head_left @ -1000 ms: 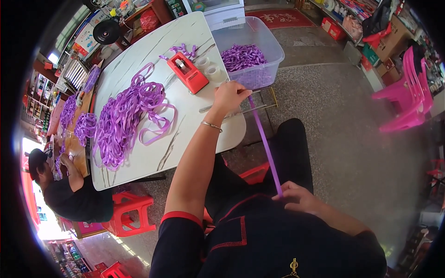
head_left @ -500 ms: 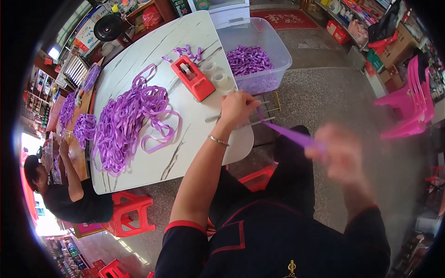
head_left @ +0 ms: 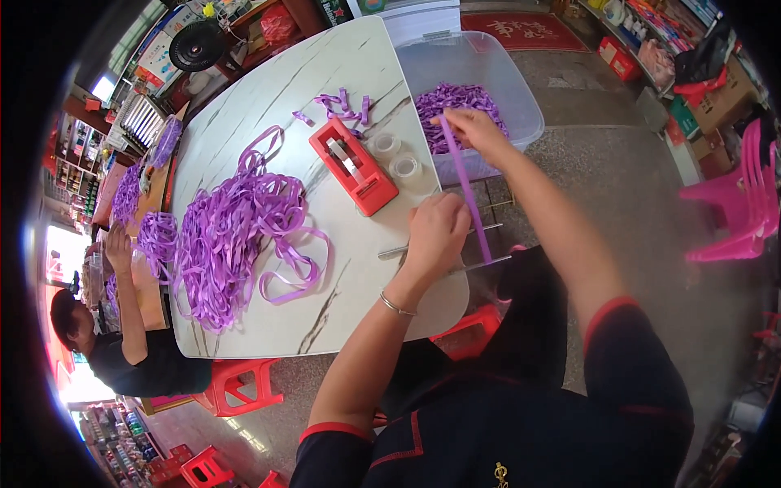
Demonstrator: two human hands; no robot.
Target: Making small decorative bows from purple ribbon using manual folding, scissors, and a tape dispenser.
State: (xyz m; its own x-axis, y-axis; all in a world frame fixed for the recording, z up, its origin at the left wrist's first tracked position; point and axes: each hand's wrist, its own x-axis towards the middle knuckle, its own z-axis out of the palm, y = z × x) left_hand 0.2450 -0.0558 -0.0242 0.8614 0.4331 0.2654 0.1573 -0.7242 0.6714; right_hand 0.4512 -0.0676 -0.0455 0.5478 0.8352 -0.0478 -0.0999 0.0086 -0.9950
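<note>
A: White marble table (head_left: 244,146) fills the upper left. Where's the ribbon (head_left: 470,203)?
B: Centre-right, stretched steeply from the right hand (head_left: 476,130), pinching its top, down to the clenched left hand (head_left: 439,232).

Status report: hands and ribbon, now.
Left hand pins purple ribbon strip at table edge. Right hand holds its top over clear bin. Nothing blocking.

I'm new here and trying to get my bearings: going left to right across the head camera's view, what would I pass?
Seated co-worker → heap of purple ribbon → red tape dispenser → left hand → right hand holding a purple ribbon strip → pink plastic chairs.
</note>
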